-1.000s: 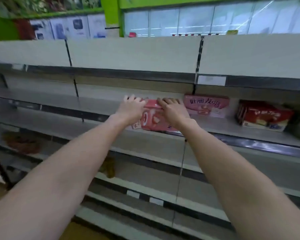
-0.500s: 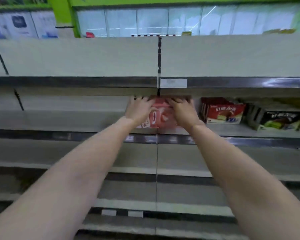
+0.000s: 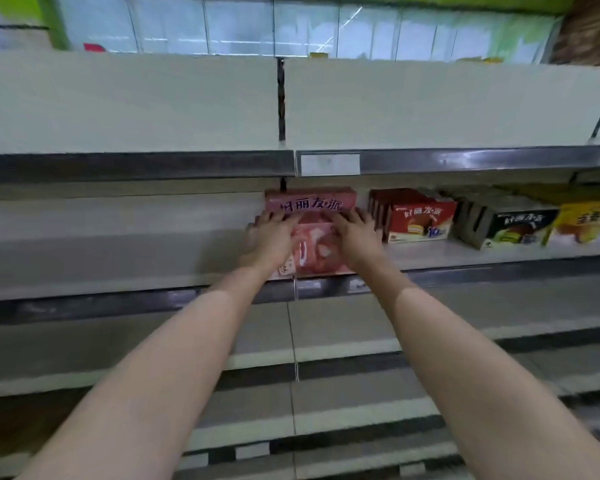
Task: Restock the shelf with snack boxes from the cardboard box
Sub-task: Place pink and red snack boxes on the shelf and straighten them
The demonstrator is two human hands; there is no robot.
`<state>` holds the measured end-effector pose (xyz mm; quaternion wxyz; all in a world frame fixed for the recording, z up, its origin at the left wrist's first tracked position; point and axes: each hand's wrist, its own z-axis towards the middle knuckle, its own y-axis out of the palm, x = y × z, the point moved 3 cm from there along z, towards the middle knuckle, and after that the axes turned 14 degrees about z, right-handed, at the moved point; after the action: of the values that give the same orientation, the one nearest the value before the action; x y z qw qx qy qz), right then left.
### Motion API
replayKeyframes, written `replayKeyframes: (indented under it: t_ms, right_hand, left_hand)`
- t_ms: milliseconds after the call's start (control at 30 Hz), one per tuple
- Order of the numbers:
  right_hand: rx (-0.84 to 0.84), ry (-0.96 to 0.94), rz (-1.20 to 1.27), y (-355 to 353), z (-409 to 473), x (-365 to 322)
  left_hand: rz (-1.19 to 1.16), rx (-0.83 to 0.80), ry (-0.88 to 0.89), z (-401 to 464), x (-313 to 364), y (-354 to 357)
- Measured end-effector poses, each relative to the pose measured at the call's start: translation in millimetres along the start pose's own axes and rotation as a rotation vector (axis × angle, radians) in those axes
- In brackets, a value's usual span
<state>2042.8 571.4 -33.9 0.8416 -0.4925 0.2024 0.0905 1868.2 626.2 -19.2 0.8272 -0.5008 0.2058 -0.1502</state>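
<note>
left hand (image 3: 270, 237) and right hand (image 3: 355, 234) on pink snack box (image 3: 312, 251), fingers apparently flat, shelf (image 3: 482, 252)

The middle shelf (image 3: 465, 252) is a long pale board with a shiny metal strip along its front edge. On it, from left to right, sit the pink snack boxes (image 3: 310, 206), a row of red snack boxes (image 3: 417, 220), a row of dark snack boxes (image 3: 510, 225) and a yellow snack box (image 3: 589, 221). The pink boxes are stacked, one lying flat at the front edge and another behind it.
</note>
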Motion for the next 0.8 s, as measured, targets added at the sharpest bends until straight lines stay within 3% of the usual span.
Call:
replayKeyframes:
  t_ms: [200,333,433,567,633,700,800]
  right_hand:
    - [0.02,0.006,-0.003,-5,-8,-4]
    - [-0.068,0.05,0.036,-13,-4,-14]
    - [-0.082,0.028,0.102,-20,3,-25]
    - [-0.026,-0.004,0.168,-12,12,-53]
    - [0.05,0.101,0.191,-11,13,-75]
    - [-0.047,0.279,0.357,-5,9,-97]
    - [-0.351,0.419,0.91,12,2,-135]
  left_hand:
    - [-0.102,0.137,0.002,-10,4,-8]
    - [-0.364,-0.023,-0.051,-3,-21,-13]
    - [-0.668,-0.142,-0.187,-2,-50,-15]
    - [-0.806,0.013,-0.329,-1,-82,-25]
    - [-0.809,0.099,-0.379,-7,-97,-26]
    - [-0.782,0.138,-0.444,-19,-109,-25]
    - [-0.734,0.181,-0.47,-46,-115,-27]
